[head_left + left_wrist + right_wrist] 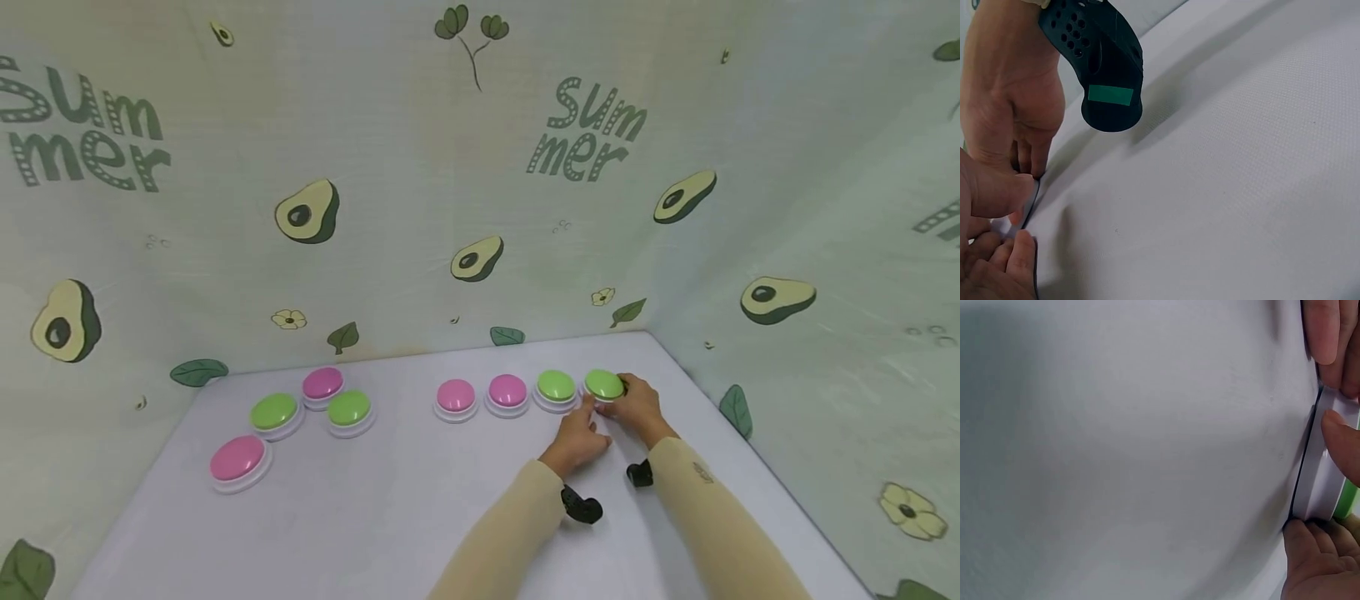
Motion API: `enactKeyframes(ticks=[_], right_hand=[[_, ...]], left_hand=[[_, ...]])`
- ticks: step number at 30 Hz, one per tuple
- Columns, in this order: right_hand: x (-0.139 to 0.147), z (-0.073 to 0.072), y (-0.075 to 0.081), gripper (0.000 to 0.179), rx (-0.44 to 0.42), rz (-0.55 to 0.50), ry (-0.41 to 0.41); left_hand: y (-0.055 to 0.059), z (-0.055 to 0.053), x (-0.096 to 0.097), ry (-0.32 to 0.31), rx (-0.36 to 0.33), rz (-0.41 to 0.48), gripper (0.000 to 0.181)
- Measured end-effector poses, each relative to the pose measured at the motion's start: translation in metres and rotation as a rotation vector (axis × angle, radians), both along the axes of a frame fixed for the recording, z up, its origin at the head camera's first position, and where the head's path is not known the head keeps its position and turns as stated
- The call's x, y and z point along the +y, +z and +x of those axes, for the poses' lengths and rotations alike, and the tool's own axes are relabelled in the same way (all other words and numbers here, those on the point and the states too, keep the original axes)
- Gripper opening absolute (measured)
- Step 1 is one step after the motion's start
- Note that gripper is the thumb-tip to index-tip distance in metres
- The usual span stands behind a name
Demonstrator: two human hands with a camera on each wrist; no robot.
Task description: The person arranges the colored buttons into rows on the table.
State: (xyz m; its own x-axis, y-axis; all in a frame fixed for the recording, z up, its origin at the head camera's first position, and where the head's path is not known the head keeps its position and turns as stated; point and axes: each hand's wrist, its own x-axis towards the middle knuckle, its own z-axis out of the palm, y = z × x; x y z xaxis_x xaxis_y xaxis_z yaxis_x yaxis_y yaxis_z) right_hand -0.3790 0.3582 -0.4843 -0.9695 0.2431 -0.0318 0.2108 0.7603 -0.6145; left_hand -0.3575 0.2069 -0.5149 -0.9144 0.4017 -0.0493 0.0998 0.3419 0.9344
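In the head view a green dome button (603, 384) on a round white base stands at the right end of a row. My right hand (637, 410) grips its right side, and the right wrist view shows a thumb against the front of the white base (1322, 462). My left hand (577, 437) reaches in from the left, its extended forefinger touching the left front of that base while the thumb points off to the right. Just left of it is another green button (557, 386). In the left wrist view the hands hide most of the button.
Two pink buttons, one (507, 392) beside the other (455, 397), continue the row leftward. Several more pink and green buttons (349, 410) cluster at the left of the white table (360, 525). Avocado-print cloth (405, 183) hangs behind and right. Black wrist devices (582, 505) sit under the sleeves.
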Motion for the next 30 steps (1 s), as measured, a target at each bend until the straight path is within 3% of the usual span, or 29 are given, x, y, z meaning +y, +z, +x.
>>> enactKeyframes(ticks=[7,12,17,21,26,30], right_hand=[[-0.006,0.001,-0.003,0.085,0.028,0.005,0.029],[-0.009,0.01,-0.009,0.087,0.06,-0.007,0.055],[0.0,0.018,-0.017,0.097,0.023,-0.052,0.084],[0.008,0.023,-0.021,0.108,-0.034,-0.156,0.093],[0.0,0.034,-0.013,0.108,-0.054,-0.274,0.078],[-0.024,0.047,-0.004,0.109,-0.064,-0.28,-0.015]], left_hand=[[0.007,0.008,-0.009,0.026,0.009,-0.029,0.085],[0.008,0.019,-0.015,0.015,0.042,-0.062,0.082],[0.006,0.039,-0.021,-0.01,0.073,-0.087,0.077],[0.006,0.055,-0.03,-0.014,0.058,-0.138,0.074],[0.004,0.067,-0.059,-0.023,0.007,-0.144,0.066],[0.012,0.074,-0.101,-0.078,-0.027,-0.112,0.06]])
